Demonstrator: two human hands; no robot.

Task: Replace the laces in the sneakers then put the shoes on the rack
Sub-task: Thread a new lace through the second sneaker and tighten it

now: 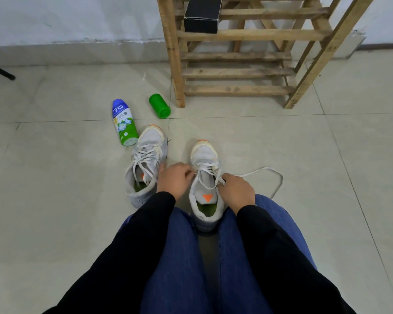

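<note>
Two white sneakers with orange toe tips stand on the tiled floor between my knees and the rack. The right sneaker is partly laced; my left hand pinches its white lace at the left eyelets. At the right eyelets my right hand pinches the other end. A long loop of that lace trails over the floor to the right. The left sneaker stands beside it, laced loosely, touched by no hand. The wooden shoe rack stands farther ahead against the wall.
A blue-and-green bottle lies on the floor left of the sneakers, with a green cap beyond it near the rack's leg. A black box sits on a rack shelf. A black stand's foot shows at far left.
</note>
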